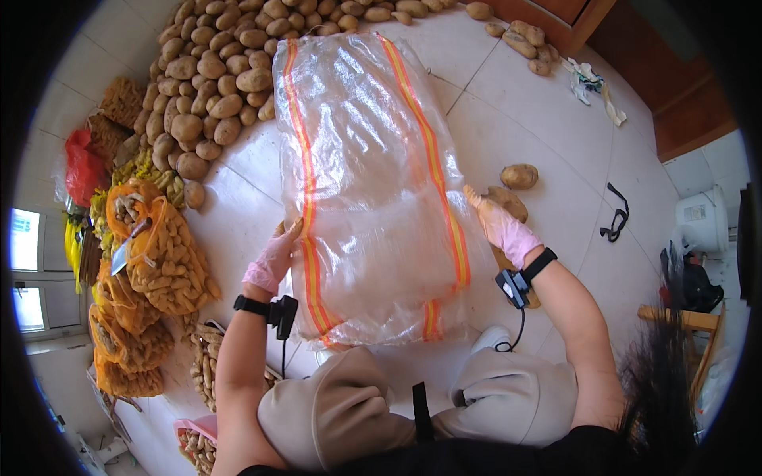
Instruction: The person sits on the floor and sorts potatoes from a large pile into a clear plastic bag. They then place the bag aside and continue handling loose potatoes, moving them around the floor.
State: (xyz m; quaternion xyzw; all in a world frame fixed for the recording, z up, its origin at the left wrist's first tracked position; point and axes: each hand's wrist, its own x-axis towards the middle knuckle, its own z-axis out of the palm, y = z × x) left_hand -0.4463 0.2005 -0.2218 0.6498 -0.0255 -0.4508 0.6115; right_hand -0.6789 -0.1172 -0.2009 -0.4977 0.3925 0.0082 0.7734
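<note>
A clear woven plastic sack [369, 178] with red and yellow stripes lies flat on the tiled floor, in front of my bent knees. At its left edge is my left hand [277, 253] in a pink glove, its fingertips touching the striped border. My right hand [503, 226], gloved the same way, rests along the right edge with its fingers extended; whether it pinches the film cannot be told. Beside that hand lie a potato [519, 177] and several more, partly hidden by hand and wrist. Each wrist wears a black strap with a small device.
A large potato heap [208, 77] spreads beyond the sack at upper left. Orange net bags of ginger [166, 262] stand at left, near a red plastic bag [85, 163]. Several potatoes [527, 41] and crumpled scraps [589, 83] lie at upper right; a black strap [616, 214] lies at right.
</note>
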